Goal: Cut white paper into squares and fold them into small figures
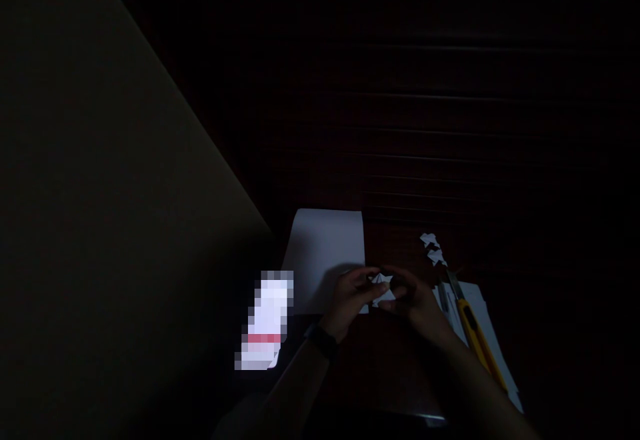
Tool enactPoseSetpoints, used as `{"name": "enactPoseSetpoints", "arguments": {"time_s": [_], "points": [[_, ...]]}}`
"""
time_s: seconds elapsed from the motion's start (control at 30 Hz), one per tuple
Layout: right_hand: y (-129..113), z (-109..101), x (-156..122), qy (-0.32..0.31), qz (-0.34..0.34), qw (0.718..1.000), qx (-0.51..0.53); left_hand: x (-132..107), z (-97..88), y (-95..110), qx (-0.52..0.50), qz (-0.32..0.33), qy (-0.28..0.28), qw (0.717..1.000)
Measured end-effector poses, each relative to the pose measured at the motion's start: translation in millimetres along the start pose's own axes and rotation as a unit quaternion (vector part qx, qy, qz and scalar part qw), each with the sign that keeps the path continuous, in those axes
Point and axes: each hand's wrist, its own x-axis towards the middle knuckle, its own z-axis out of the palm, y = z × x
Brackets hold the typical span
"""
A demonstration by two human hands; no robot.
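Note:
Between my two hands is a small piece of folded white paper (383, 292) with pointed corners and fan-like creases. My left hand (349, 299), with a dark band at the wrist, pinches its left side, thumb on the front. From the right, my right hand (417, 307) closes its thumb and fingers on the other edge. Both hands are just above the dark table (385, 367). The dim light hides the fingertips behind the paper.
A white sheet (327, 240) lies beyond my left hand. Left of it glows a blurred bright screen (267, 320). Two small folded paper pieces (433, 250) lie at the right, above a yellow utility knife (477, 337) on white papers (493, 333). A wall (125, 193) rises at the left.

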Motion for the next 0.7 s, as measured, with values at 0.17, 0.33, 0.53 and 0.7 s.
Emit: {"name": "enactPoseSetpoints", "arguments": {"time_s": [0.17,0.33,0.53,0.7], "points": [[-5.9,-2.2,-0.4,-0.032,0.019,0.998,0.041,1.1,-2.0,-7.3,0.001,-0.001,0.027,1.0],[-10.2,-7.3,0.8,-0.039,0.039,0.984,0.17,1.2,-3.2,-5.9,0.008,-0.015,0.046,0.999],[-4.2,-9.8,3.6,-0.007,0.05,0.989,0.138,-0.7,-2.8,-4.6,-0.016,-0.027,0.009,0.999],[-1.0,-11.3,3.9,-0.012,0.051,0.987,0.153,1.3,-2.6,-11.1,-0.008,-0.036,0.014,0.999]]}}
